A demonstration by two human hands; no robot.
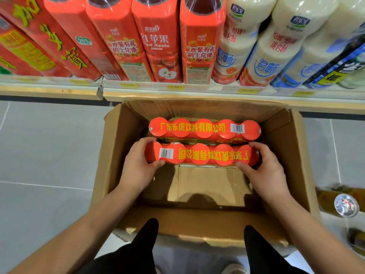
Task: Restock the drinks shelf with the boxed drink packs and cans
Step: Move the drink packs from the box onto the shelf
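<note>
An open cardboard box (pixel 292 155) stands on the floor below the shelf. Two red shrink-wrapped packs of cans with yellow lettering lie inside it. The far pack (pixel 203 128) rests against the box's back wall. The near pack (pixel 201 155) is gripped at both ends: my left hand (pixel 138 165) clasps its left end and my right hand (pixel 262 167) clasps its right end. The front half of the box floor is bare cardboard.
The drinks shelf (pixel 177 89) above holds red apple drink packs (pixel 156 40), red boxed packs (pixel 39 46) at the left and white bottles (pixel 272 46) at the right. A can (pixel 345 204) and bottles lie on the floor right of the box. My knees are at the box's near flap.
</note>
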